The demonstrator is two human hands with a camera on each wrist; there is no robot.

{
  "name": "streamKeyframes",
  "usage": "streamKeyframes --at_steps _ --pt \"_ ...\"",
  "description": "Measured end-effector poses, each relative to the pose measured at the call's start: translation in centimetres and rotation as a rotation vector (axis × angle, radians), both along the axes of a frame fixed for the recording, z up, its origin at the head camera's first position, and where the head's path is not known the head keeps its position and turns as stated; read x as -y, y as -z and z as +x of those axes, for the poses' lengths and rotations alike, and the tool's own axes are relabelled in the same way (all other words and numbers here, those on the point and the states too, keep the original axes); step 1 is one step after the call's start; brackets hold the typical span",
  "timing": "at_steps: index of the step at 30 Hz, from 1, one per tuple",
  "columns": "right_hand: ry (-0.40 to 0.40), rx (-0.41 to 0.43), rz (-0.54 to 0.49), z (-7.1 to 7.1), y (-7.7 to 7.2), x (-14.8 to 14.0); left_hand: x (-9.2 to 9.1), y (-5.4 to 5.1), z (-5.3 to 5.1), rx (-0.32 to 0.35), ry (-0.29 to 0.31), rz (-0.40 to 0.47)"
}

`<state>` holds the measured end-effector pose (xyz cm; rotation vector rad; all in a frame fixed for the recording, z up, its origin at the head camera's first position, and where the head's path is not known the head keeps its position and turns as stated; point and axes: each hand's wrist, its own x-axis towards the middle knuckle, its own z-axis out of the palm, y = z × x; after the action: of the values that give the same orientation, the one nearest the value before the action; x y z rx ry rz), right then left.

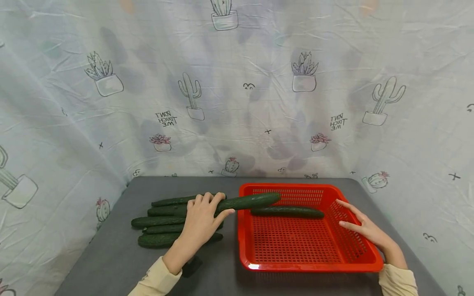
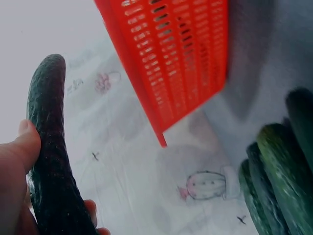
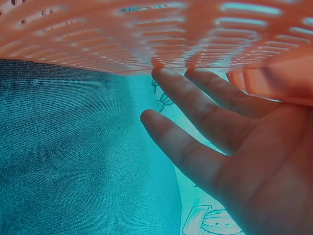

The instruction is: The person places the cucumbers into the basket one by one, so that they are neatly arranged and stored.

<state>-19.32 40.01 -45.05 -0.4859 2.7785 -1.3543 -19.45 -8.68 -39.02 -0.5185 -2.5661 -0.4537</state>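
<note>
So the left hand [image 1: 200, 220] has its fingers clamped round a cucumber [image 1: 255, 200], which sticks out past them to the right, its end over the basket's left rim. The right hand [image 1: 364, 230] is at the other side of the red basket [image 1: 311, 267], fingers apart and pretty straight: a couple come in over the rim, others sit outside, tips up against the mesh. Just below and left of the left fingers there's a pile [image 1: 155, 241] of about five more on the grey bench [image 1: 107, 250]. Between the two sets of fingers, another cuke [image 1: 286, 212] lies in the basket, toward its far side. Way beyond all the fingers hangs a cactus-print curtain [image 1: 263, 107].
</note>
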Motion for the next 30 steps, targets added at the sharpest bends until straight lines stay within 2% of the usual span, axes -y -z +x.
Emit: streamKeyframes --at_steps 7,15,21,30 --pt "0.0 -0.003 0.001 0.2 -0.1 0.2 -1.7 -0.5 -0.7 -0.004 0.03 -0.037" --pt "0.01 0.001 0.01 0.1 -0.2 0.1 -3.7 -1.7 -1.4 0.002 0.046 -0.114" --pt "0.025 0.02 0.013 0.0 0.0 -0.2 -5.4 -2.2 -1.9 -0.03 0.061 -0.131" --pt "-0.001 0.017 -0.025 -0.2 0.1 -0.1 -7.9 -3.2 -2.3 0.077 0.062 -0.183"
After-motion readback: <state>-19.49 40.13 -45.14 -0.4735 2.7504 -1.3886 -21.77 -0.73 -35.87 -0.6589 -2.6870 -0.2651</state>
